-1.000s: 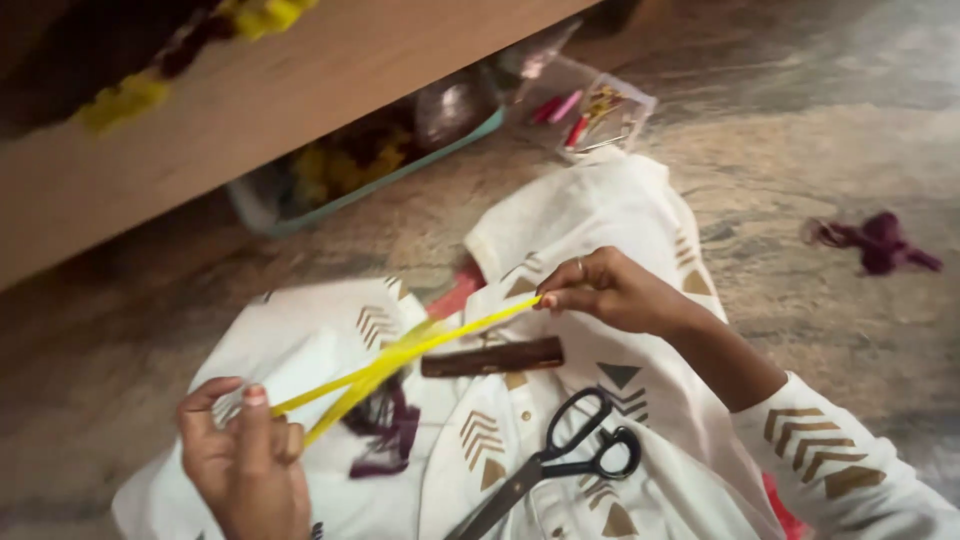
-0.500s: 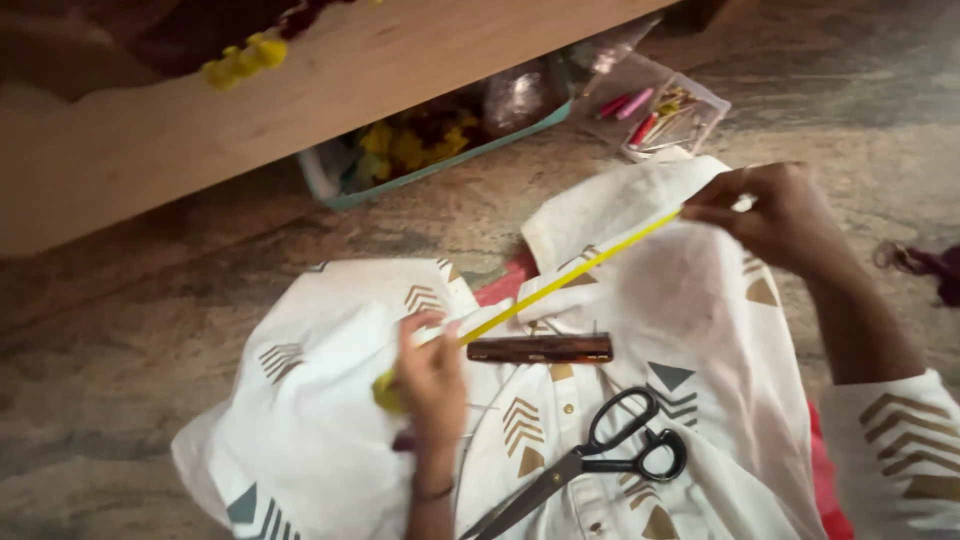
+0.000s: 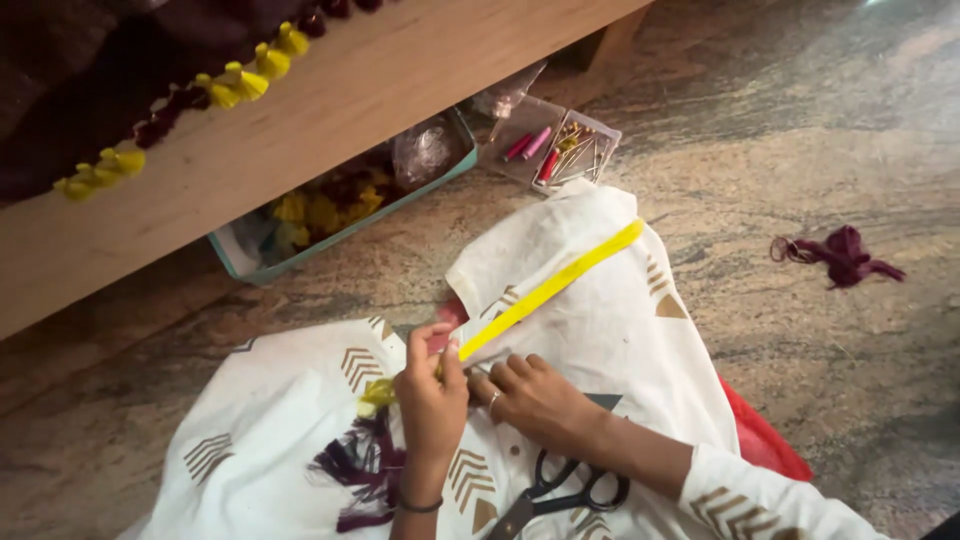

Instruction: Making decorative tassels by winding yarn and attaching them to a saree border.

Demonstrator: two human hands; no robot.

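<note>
From the head camera we see our left hand (image 3: 430,385) pinching the near end of the yellow measuring tape (image 3: 550,290) against the white cloth (image 3: 610,340) on the stone floor (image 3: 800,150), our right hand (image 3: 535,395) pressed flat beside it, fingers loosely spread, while the black scissors (image 3: 560,490) near the cloth's near edge lie untouched, so we judge the measuring under way and no cutting begun.

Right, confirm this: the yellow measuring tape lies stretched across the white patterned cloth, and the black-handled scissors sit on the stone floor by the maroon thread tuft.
Not quite. In the head view the black-handled scissors lie on the white patterned cloth, near the right hand, not on the stone floor. The yellow measuring tape does stretch across the cloth, and the maroon thread tuft lies apart on the floor.
</note>
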